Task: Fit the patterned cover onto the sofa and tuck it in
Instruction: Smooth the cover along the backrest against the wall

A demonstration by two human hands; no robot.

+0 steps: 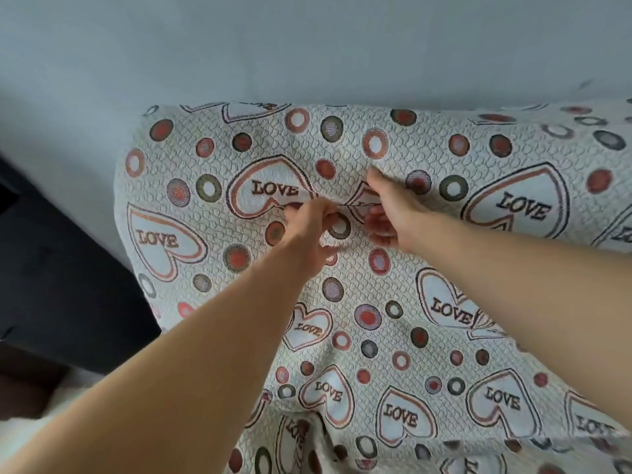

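The patterned cover (393,302), pale with LOVE hearts and coloured rings, lies draped over the sofa's backrest and seat and hides the sofa under it. My left hand (313,230) pinches a fold of the cover near the crease between backrest and seat, its fingers curled round the cloth. Just to its right, my right hand (393,213) lies on the cover with its thumb up and its fingers curled round the same ridge of fabric. The cover's left edge hangs down over the sofa's end.
A plain pale grey wall (307,46) rises behind the sofa. A dark piece of furniture (51,285) stands at the left, close to the cover's edge. A patch of brown floor (27,388) shows at the lower left.
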